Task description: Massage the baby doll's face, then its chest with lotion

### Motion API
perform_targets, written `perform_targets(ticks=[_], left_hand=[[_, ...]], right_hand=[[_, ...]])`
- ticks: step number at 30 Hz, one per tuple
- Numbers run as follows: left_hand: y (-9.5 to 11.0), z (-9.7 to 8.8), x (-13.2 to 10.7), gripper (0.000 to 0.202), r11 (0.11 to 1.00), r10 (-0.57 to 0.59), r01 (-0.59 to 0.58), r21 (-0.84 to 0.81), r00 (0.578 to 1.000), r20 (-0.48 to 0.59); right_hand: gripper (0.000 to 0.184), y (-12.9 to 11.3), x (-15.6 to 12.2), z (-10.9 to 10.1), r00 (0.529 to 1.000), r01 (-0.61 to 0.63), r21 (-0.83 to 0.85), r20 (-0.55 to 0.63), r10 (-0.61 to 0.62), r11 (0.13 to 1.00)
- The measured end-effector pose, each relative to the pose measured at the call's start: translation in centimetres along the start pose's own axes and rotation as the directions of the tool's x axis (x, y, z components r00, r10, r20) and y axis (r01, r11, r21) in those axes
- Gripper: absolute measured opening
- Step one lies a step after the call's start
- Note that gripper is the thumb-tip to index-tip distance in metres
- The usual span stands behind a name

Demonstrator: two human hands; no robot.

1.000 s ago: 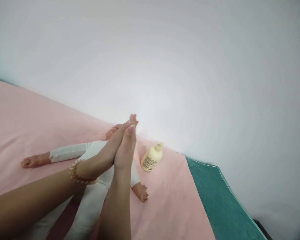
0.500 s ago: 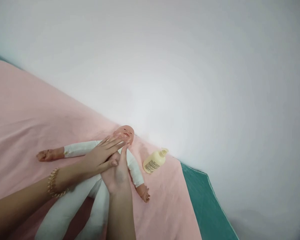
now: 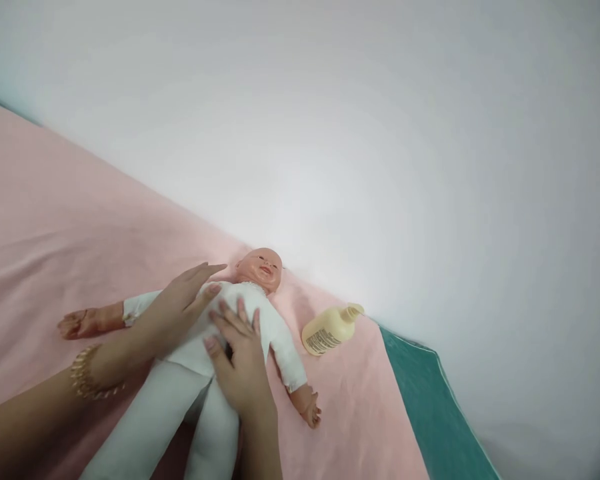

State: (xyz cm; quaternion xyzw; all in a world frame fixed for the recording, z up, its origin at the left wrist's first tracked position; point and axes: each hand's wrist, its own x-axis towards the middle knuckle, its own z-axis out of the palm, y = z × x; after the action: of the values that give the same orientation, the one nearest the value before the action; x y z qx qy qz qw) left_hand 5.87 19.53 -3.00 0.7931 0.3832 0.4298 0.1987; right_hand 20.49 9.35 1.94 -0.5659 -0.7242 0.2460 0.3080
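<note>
A baby doll (image 3: 275,327) with a white cloth body lies on its back, arms spread, its head toward the wall. My left hand (image 3: 187,303), with a beaded bracelet at the wrist, is at the doll's side and upper arm, fingers stretched out and the thumb apart. Over the doll's belly and chest is my right hand (image 3: 243,360), fingers spread and slightly blurred. Neither hand grips anything. Whether the palms press on the cloth cannot be made out. Beside the doll's arm on the right stands a pale yellow pump bottle (image 3: 329,330) with a printed label.
A pink sheet (image 3: 80,220) with soft creases lies under the doll and the bottle. At the right, a green surface (image 3: 430,393) shows past the sheet's edge. A plain white wall (image 3: 380,147) rises directly behind.
My hands, which were together palm to palm above the doll, have parted. The left has moved to the doll's side, the right down over its torso. The view has shifted slightly.
</note>
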Motion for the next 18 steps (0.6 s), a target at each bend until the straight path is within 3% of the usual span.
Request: perform_targets(ticks=[7, 11, 14, 18], left_hand=[[1.7, 0.5, 0.1, 0.053, 0.999, -0.036, 0.036, -0.004, 0.994, 0.103], [2.5, -0.2, 0.0, 0.05, 0.991, 0.004, 0.033, -0.133, 0.963, 0.271], [3.7, -1.1, -0.3, 0.037, 0.964, 0.177, -0.076, -0.253, 0.898, 0.402], [5.9, -1.8, -0.8, 0.028, 0.909, 0.345, -0.11, -0.401, 0.739, 0.579]], right_hand=[[0.071, 3.4, 0.0, 0.3, 0.946, -0.271, -0.1, -0.21, 0.246, 0.957], [0.066, 4.3, -0.3, 0.1, 0.922, -0.329, -0.106, -0.251, 0.295, 0.938], [0.061, 4.5, -0.5, -0.8, 0.906, -0.371, -0.128, -0.267, 0.328, 0.92], [0.061, 4.6, -0.8, -1.9, 0.892, -0.383, -0.053, -0.279, 0.354, 0.922]])
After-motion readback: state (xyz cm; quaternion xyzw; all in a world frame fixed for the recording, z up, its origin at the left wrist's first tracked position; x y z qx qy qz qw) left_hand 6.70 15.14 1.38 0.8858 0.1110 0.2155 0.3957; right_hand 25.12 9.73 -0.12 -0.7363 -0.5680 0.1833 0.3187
